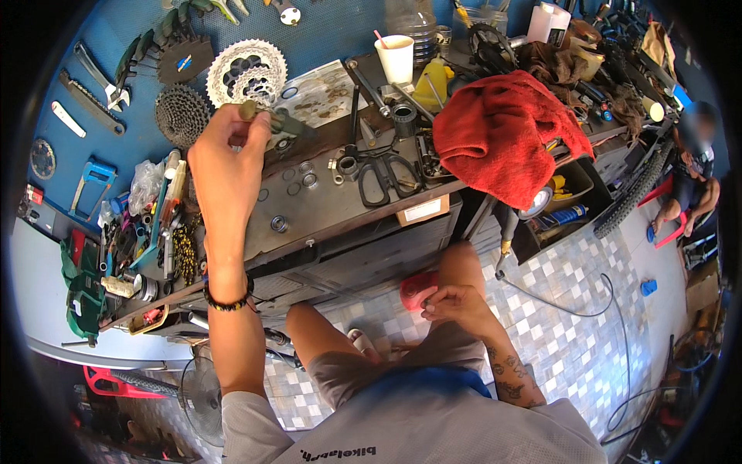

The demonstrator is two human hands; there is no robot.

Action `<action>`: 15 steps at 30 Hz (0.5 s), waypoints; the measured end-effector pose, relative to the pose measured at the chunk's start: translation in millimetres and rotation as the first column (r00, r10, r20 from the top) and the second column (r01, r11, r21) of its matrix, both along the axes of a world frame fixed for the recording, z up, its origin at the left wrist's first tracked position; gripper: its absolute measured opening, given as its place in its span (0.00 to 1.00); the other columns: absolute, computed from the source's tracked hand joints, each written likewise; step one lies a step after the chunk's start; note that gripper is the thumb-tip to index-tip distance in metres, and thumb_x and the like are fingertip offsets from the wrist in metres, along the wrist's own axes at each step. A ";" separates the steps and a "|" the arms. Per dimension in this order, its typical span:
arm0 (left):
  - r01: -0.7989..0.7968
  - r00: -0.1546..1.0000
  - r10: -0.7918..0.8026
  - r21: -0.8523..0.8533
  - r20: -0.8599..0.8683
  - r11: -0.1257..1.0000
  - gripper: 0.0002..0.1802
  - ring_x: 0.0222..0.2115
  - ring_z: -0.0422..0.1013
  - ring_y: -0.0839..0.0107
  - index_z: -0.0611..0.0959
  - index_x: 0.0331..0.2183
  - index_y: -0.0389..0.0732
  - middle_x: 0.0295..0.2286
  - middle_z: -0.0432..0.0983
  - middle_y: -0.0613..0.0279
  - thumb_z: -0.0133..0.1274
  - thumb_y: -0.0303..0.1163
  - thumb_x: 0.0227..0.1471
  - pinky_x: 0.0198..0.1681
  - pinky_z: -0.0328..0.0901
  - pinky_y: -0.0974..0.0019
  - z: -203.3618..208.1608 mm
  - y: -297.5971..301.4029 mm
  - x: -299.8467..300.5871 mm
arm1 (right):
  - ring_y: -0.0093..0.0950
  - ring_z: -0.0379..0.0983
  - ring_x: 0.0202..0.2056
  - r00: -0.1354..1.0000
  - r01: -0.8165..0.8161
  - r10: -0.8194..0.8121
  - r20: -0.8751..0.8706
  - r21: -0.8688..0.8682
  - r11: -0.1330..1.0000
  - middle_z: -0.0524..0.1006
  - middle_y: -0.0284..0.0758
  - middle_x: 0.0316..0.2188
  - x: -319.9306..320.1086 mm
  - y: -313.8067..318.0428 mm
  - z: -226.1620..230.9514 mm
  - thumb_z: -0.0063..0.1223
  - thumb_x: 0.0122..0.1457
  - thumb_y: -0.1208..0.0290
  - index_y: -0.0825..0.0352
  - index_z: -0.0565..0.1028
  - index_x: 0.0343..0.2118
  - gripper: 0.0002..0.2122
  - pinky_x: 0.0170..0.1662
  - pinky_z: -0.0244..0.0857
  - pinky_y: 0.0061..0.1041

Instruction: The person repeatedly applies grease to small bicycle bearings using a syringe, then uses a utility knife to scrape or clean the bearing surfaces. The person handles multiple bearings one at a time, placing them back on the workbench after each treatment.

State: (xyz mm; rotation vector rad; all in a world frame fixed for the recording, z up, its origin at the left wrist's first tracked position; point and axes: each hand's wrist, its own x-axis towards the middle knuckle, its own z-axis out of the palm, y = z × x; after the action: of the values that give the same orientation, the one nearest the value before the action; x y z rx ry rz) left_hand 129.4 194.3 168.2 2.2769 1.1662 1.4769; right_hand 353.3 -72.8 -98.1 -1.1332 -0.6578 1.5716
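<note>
Evidently, the left hand (226,158) has its grip closed on a small brass-coloured part (248,110), pinched between thumb and fingers well to the left of the red cloth (506,135). Just beside those fingers, between them and the cloth, is a dark blurred piece (292,127); I cannot tell whether the hand touches it. The right hand (456,308) hangs nearer the body than the cloth, fingers curled; whether its grip holds anything, I cannot tell.

With a part this small, a light, even pinch on its rim should serve better than a hard squeeze, which might shoot it loose. It seems wise to keep it over the desk (325,216), since loose rings (310,180) and a bearing (279,230) lie left of the cloth, and a dropped piece could roll among them or off the front edge. Raising the right hand on the cloth's left side would steady things. Elbow and sleeve had best stay clear of the paper cup (398,63), behind and left of the cloth.
</note>
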 end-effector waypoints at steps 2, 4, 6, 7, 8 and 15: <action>0.010 0.996 -0.024 -0.157 -0.087 0.988 0.08 0.28 0.76 0.76 0.84 0.35 0.35 0.28 0.84 0.59 0.60 0.31 0.59 0.34 0.68 0.70 7.2 4.5 -7.3 | 0.30 0.83 0.44 1.000 0.001 0.000 0.015 -0.003 1.000 0.83 0.41 0.39 1.2 -2.2 0.0 0.62 0.63 0.78 0.76 0.78 0.42 0.08 0.52 0.77 0.27; 0.077 0.995 -0.073 -0.058 0.066 0.995 0.08 0.33 0.77 0.74 0.83 0.34 0.37 0.33 0.85 0.57 0.58 0.32 0.61 0.39 0.69 0.68 22.5 0.9 -18.8 | 0.31 0.83 0.45 1.000 0.010 -0.010 -0.002 -0.012 1.000 0.82 0.40 0.39 -2.0 -4.5 0.5 0.61 0.63 0.78 0.76 0.78 0.43 0.08 0.52 0.77 0.28; 0.167 0.939 -0.171 0.040 0.300 0.985 0.07 0.40 0.78 0.70 0.81 0.35 0.40 0.39 0.84 0.53 0.54 0.33 0.64 0.46 0.70 0.64 37.6 -9.4 -28.1 | 0.34 0.83 0.45 0.998 0.042 -0.039 -0.047 0.056 0.998 0.81 0.42 0.43 -10.0 -4.0 3.4 0.60 0.63 0.79 0.76 0.78 0.42 0.07 0.53 0.78 0.31; 0.170 0.863 -0.181 0.067 0.471 0.983 0.07 0.43 0.79 0.66 0.79 0.36 0.42 0.43 0.83 0.48 0.51 0.34 0.66 0.50 0.71 0.60 45.5 -16.9 -34.4 | 0.35 0.83 0.45 0.997 0.060 -0.058 -0.055 0.038 0.997 0.81 0.44 0.45 -15.2 -2.9 6.6 0.60 0.63 0.80 0.76 0.78 0.42 0.07 0.53 0.78 0.32; 0.415 0.686 -0.415 0.147 0.598 0.898 0.07 0.46 0.79 0.58 0.75 0.40 0.41 0.45 0.81 0.39 0.47 0.34 0.67 0.55 0.71 0.51 50.4 -25.6 -40.2 | 0.36 0.82 0.46 0.997 0.060 -0.051 -0.064 0.144 0.988 0.80 0.44 0.46 -20.7 -0.8 11.1 0.59 0.63 0.80 0.76 0.78 0.43 0.07 0.53 0.78 0.33; 0.841 0.031 -0.457 0.224 0.889 0.492 0.17 0.21 0.57 0.78 0.73 0.49 0.36 0.27 0.64 0.66 0.42 0.40 0.73 0.15 0.57 0.75 25.1 -70.4 -38.5 | 0.38 0.81 0.48 0.966 0.141 -0.033 -0.257 0.414 0.899 0.79 0.48 0.48 -63.6 35.5 75.2 0.56 0.63 0.83 0.73 0.73 0.53 0.16 0.52 0.79 0.36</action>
State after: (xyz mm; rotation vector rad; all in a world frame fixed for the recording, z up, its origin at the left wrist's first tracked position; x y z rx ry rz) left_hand 90.9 123.9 193.3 1.0071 -0.0962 1.4199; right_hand 289.8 -37.3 -22.9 -0.6192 -0.7309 1.3705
